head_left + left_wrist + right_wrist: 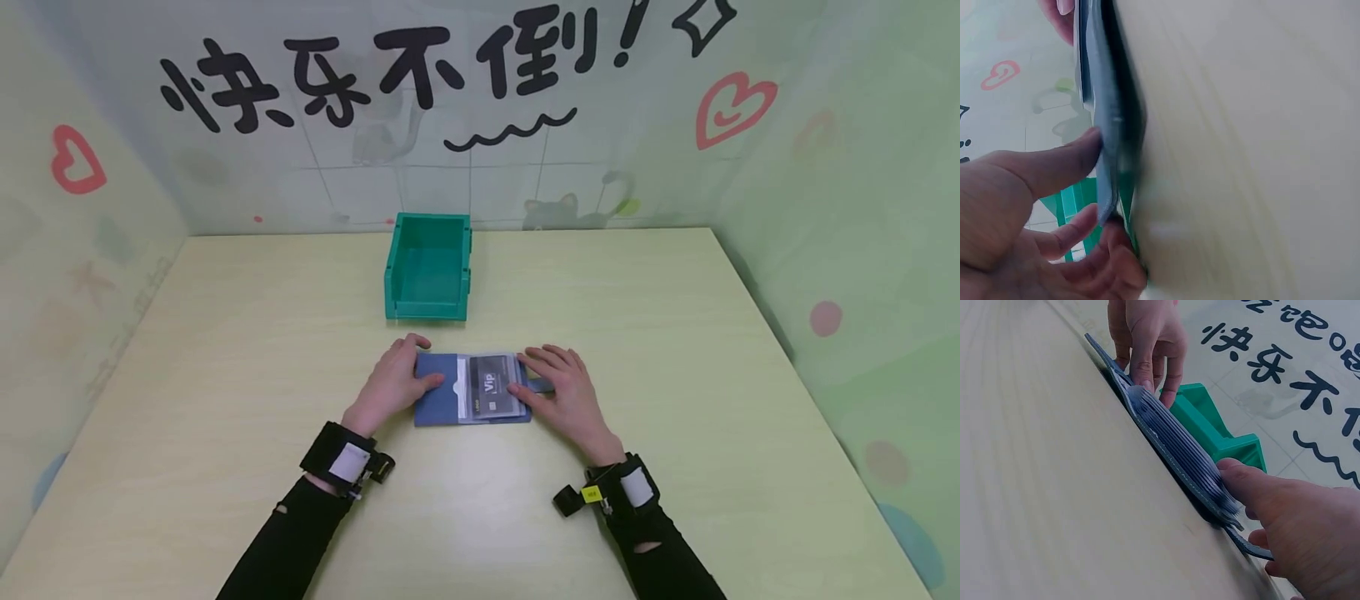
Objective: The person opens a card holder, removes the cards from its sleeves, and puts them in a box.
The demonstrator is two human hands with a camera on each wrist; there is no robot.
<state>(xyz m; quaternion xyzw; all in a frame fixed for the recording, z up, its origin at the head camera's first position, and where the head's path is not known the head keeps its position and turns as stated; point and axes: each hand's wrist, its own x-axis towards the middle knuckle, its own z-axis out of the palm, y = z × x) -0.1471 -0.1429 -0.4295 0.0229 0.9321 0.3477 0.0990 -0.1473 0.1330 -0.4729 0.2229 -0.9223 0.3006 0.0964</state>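
A blue card holder (pixel 435 404) lies spread open at the middle of the table, its clear sleeves fanned in a stack on the right half. Through the top sleeve shows a dark card (pixel 491 385) printed "Vip". My left hand (pixel 393 375) pinches the left cover, thumb on its inner face and fingers at the far edge. With my right hand (pixel 558 387) I hold the right end, the thumb pressed on the sleeves (pixel 1179 440) and the other fingers past the edge. A short closure strap (pixel 1244 544) sticks out under that hand.
Beyond the card holder, a green open-front bin (pixel 427 312) stands near the back edge of the pale wooden table (pixel 225 375). Printed panels (pixel 840 250) with lettering and hearts rise along the back and both sides.
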